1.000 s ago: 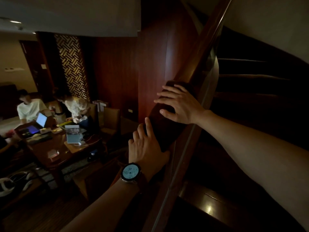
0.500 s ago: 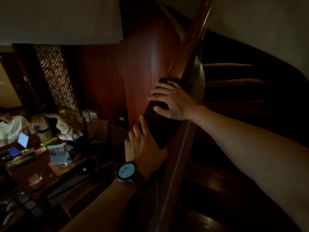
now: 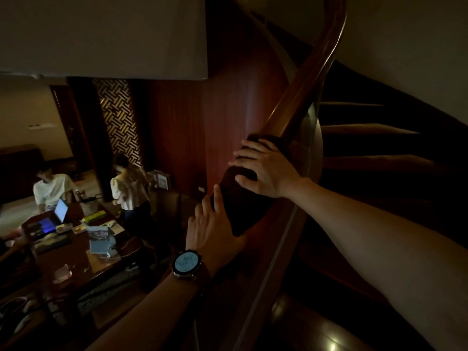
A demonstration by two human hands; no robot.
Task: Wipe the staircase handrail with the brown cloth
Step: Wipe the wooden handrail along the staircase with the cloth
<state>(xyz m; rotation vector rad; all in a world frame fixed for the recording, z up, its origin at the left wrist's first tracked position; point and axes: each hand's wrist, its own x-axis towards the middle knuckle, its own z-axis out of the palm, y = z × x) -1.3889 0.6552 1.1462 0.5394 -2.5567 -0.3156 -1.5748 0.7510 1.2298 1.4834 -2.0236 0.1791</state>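
The right hand's [image 3: 266, 171] fingers [image 3: 249, 150] are spread and nearly straight. They press flat on the far end of the brown cloth [image 3: 240, 206], with nothing clenched inside them. The thumb lies lower on the cloth, pointing left. The cloth is draped over the top of the wooden handrail [image 3: 314, 62] as a dark strip that runs along the rail from under the right palm down to the left hand [image 3: 210, 231].

The left hand's fingers [image 3: 217, 196] are stretched out, not curled. They lie against the cloth's left edge with the forefinger pointing up the rail. The heel of this hand sits at the cloth's near end. It is too dark to tell whether its thumb tucks under the fabric. So the cloth lies between the two hands: the right hand is on top at the far end, and the left is beside it at the near end.

The right forearm reaches in from the near right, crossing over the rail with the wrist bent back. The left forearm rises from the near edge with a watch [image 3: 186, 263] on its wrist, face up. Beyond the hands the handrail climbs and curves to the far right above dark stairs [image 3: 367, 130].

Down at the far left, a wooden bench [image 3: 76, 257] carries a lit laptop [image 3: 60, 211] and some papers. A seated person in a white shirt [image 3: 52, 188] and a standing person [image 3: 129, 186] are just beside it.
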